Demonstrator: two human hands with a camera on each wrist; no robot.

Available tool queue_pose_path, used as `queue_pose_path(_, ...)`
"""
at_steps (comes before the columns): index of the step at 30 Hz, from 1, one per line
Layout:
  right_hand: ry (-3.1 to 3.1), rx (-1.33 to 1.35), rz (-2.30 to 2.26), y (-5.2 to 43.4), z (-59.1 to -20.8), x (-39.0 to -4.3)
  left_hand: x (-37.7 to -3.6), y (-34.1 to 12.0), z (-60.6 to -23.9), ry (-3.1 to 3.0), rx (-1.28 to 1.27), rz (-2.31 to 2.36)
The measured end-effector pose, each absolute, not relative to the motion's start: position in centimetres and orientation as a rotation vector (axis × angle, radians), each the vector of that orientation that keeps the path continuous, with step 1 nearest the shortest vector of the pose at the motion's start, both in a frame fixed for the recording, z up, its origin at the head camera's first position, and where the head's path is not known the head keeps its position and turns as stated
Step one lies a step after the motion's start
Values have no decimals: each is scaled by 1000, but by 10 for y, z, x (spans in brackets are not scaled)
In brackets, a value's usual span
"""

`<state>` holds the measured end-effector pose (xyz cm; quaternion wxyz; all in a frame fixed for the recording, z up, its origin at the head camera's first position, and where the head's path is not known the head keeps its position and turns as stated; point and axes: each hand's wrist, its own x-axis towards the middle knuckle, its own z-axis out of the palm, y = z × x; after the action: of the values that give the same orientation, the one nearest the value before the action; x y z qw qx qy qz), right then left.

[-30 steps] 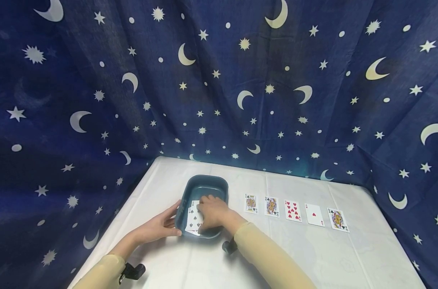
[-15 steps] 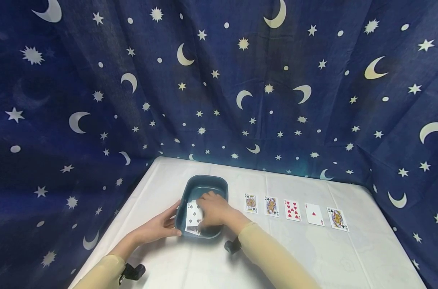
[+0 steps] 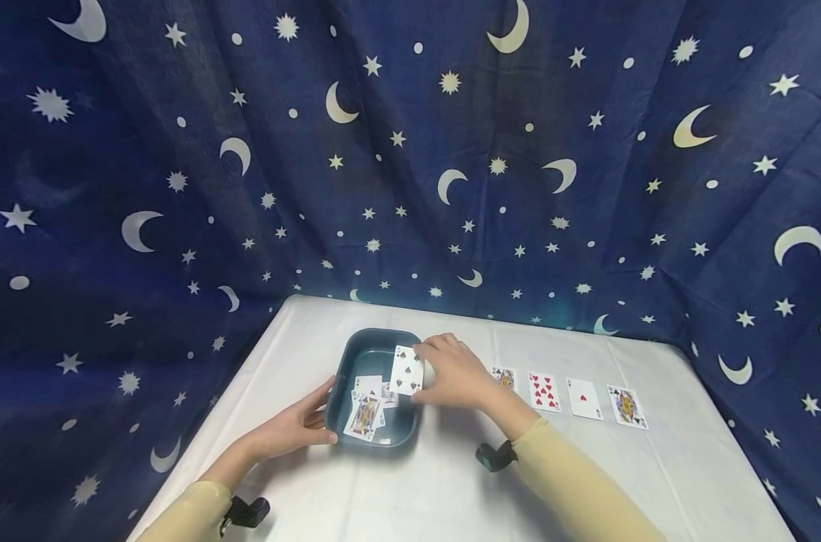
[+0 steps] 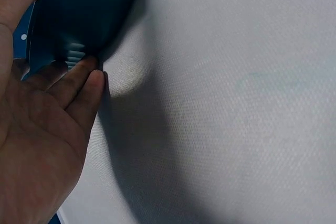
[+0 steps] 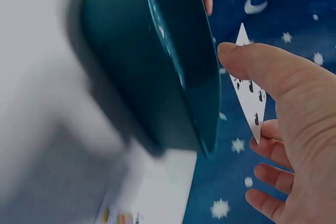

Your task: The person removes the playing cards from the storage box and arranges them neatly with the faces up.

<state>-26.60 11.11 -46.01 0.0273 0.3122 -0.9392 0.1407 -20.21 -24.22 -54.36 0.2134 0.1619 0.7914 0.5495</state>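
Observation:
My right hand [image 3: 454, 373] pinches a spades playing card [image 3: 407, 370] between thumb and fingers, held above the right rim of a dark teal tray [image 3: 376, 339]. In the right wrist view the same card [image 5: 248, 93] shows nearly edge-on behind the thumb. Several cards lie loosely overlapped inside the tray, a face card [image 3: 365, 418] on top near its front. My left hand [image 3: 295, 427] rests against the tray's left side, thumb at the near corner. Its fingers [image 4: 71, 85] lie fairly straight along the outer wall in the left wrist view.
To the right of the tray, a row of face-up cards lies on the white cloth [image 3: 518, 482]: a partly covered face card [image 3: 504, 378], a hearts number card [image 3: 544, 392], an ace of hearts [image 3: 584, 398] and a clubs face card [image 3: 627, 407]. A starry blue curtain [image 3: 410, 188] surrounds the table.
My right hand has lifted the spades card out of the tray and moved right, uncovering the cards beneath and covering the row's left end. The left hand stays put.

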Motion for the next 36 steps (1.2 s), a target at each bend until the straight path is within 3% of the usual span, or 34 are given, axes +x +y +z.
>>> queue_pose_path(14,-2961,814,398,189,-482,-242,-201,-241,-541,2199,418,1520)
queue_pose_path(36,-3013,798,383,203,-534,-210,-203,-242,-541,2208,423,1504)
